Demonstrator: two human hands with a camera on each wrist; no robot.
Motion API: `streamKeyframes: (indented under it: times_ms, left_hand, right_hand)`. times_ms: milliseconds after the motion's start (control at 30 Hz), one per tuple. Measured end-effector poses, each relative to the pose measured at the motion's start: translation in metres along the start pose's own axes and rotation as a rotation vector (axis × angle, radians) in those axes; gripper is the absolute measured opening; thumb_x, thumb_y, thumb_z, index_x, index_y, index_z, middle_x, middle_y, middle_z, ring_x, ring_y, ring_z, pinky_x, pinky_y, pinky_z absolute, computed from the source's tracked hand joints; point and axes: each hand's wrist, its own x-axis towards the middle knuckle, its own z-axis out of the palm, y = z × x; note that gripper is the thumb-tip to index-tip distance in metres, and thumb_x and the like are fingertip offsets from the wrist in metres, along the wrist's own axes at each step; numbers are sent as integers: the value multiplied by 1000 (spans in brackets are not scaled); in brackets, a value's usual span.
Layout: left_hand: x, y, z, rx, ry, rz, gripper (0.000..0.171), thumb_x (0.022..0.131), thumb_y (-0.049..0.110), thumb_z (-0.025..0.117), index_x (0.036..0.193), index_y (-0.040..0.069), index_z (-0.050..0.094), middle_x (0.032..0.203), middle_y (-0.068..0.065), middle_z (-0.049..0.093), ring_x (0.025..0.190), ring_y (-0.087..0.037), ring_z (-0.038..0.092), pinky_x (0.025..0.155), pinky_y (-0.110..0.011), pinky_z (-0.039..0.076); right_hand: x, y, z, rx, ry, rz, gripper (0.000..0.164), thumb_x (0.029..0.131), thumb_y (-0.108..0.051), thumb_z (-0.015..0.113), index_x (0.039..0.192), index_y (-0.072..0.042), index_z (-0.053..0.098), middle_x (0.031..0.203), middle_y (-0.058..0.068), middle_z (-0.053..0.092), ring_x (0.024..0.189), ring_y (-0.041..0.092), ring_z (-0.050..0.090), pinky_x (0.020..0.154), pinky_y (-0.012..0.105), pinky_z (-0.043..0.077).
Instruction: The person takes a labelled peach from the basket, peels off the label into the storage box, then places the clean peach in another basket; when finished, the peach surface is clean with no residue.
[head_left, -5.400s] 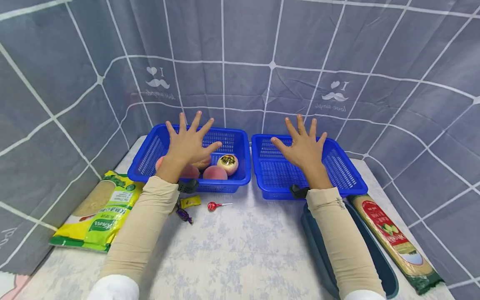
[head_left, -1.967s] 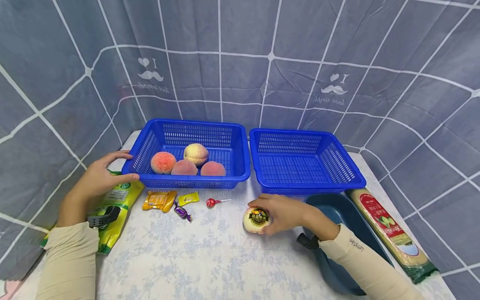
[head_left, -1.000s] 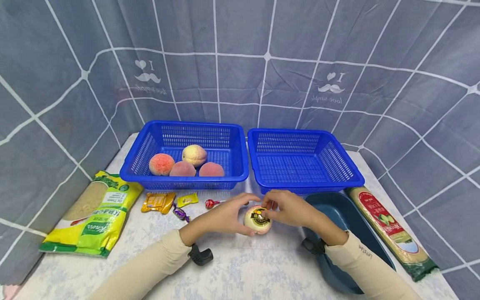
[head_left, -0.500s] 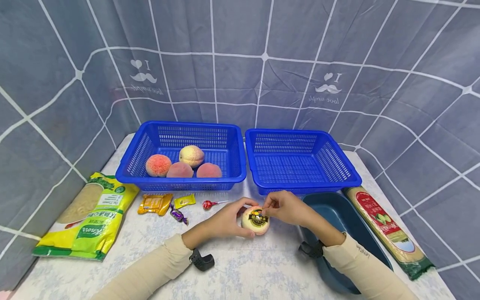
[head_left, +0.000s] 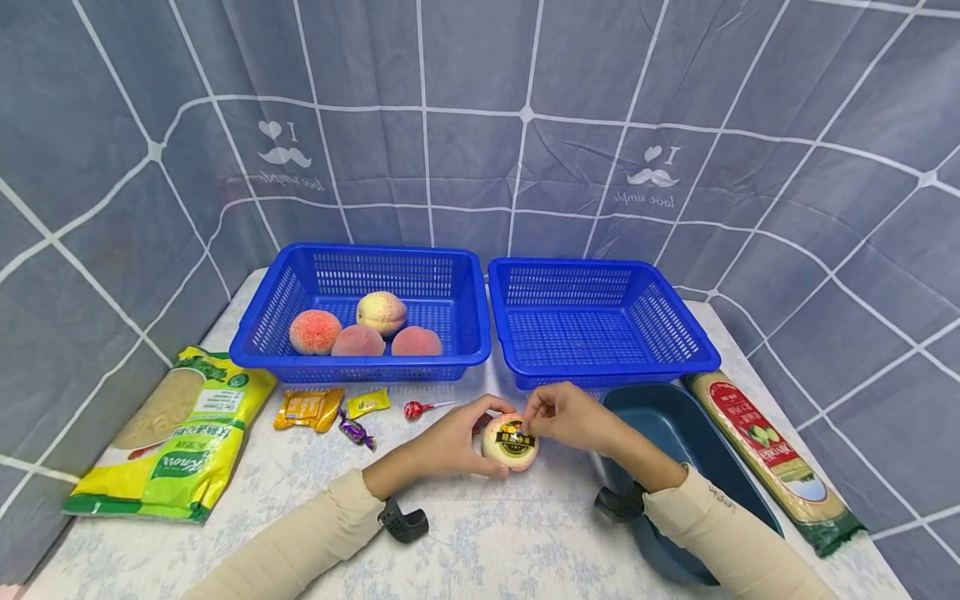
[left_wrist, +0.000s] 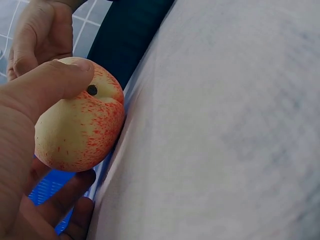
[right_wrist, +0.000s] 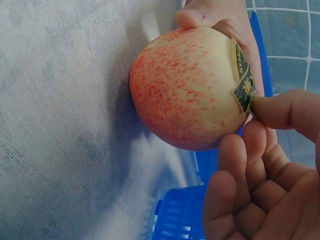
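Observation:
A pale peach (head_left: 510,462) with red speckles is just in front of the baskets, low over the table. My left hand (head_left: 453,437) holds it from the left; the left wrist view shows the thumb across the peach (left_wrist: 80,132) beside its dark stem hollow. On its upper face is a black and gold sticker (head_left: 517,439). My right hand (head_left: 573,417) pinches the edge of this sticker (right_wrist: 242,77) between thumb and fingers, and in the right wrist view that edge stands off the skin. Several more peaches (head_left: 381,313) lie in the left blue basket (head_left: 360,367).
A second blue basket (head_left: 611,369) stands at the back right, before a dark teal bin (head_left: 675,417) and a pasta pack (head_left: 772,458). Left of the hands lie a lollipop (head_left: 414,409), an orange packet (head_left: 307,409), yellow (head_left: 368,402) and purple (head_left: 356,430) sweets, and a yellow-green bag (head_left: 180,442).
Both hands were spread over the baskets; the stickered peach then came out of the left basket in my right hand. My left hand left the basket rim to grip it; right fingers shifted to the sticker.

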Motion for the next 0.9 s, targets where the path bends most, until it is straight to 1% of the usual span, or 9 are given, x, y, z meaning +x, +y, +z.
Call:
streamKeyframes:
  times_ms: [100, 333, 433, 500, 600, 700, 800, 900]
  left_hand:
    - [0, -1, 0, 0, 2, 6, 75, 71, 19, 95, 134, 15, 53, 125, 4, 63, 106, -16, 61, 93, -33, 50]
    - [1, -1, 0, 2, 0, -8, 75, 71, 21, 95, 134, 16, 54, 124, 4, 63, 106, -17, 61, 93, -32, 50]
    - [0, 1, -1, 9, 3, -15, 75, 71, 20, 95, 133, 15, 54, 122, 4, 63, 105, -16, 62, 92, -32, 50]
    - [1, 2, -1, 7, 10, -18, 75, 70, 20, 95, 133, 15, 54, 120, 4, 64, 104, -15, 63, 91, -31, 51]
    - [1, 2, -1, 2, 21, -16, 74, 71, 18, 94, 132, 15, 54, 120, 2, 64, 102, -14, 63, 88, -31, 53]
    - [1, 2, -1, 4, 27, -12, 73, 71, 20, 94, 132, 14, 55, 121, 1, 64, 103, -15, 63, 88, -32, 53]
    - [0, 2, -1, 7, 25, -25, 73, 71, 22, 94, 133, 15, 55, 123, 3, 64, 106, -14, 62, 91, -32, 52]
    - [0, 2, -1, 1, 19, -43, 74, 71, 24, 95, 134, 17, 55, 124, 5, 63, 107, -13, 62, 93, -32, 51]
  right_hand:
    - [-1, -1, 0, -22, 3, -21, 8, 87, 0, 70, 84, -7, 69, 75, 1, 61, 70, 15, 53, 58, 24, 43]
    - [-6, -8, 1, -131, 1, -80, 12, 88, -1, 66, 85, -12, 68, 76, -5, 61, 69, 12, 54, 56, 24, 44]
    - [-9, -14, -1, -138, -16, -124, 14, 89, 0, 65, 85, -13, 68, 76, -6, 61, 70, 11, 55, 58, 23, 45]
    - [-13, -19, -6, -119, -36, -157, 13, 91, 0, 65, 86, -12, 68, 78, -5, 62, 71, 13, 55, 59, 24, 46]
    - [-22, -25, -22, -82, -71, -180, 12, 95, -2, 65, 87, -11, 68, 80, -2, 63, 73, 15, 55, 60, 26, 46]
    - [-35, -24, -46, -54, -93, -178, 10, 98, -4, 64, 90, -9, 67, 83, 0, 64, 74, 14, 55, 61, 27, 47]
    - [-50, -14, -70, -33, -96, -148, 9, 99, -3, 62, 92, -6, 67, 85, 3, 65, 76, 15, 57, 65, 29, 50]
    - [-65, 4, -91, -17, -71, -101, 8, 100, -2, 61, 93, -3, 66, 87, 6, 65, 79, 17, 59, 71, 29, 53]
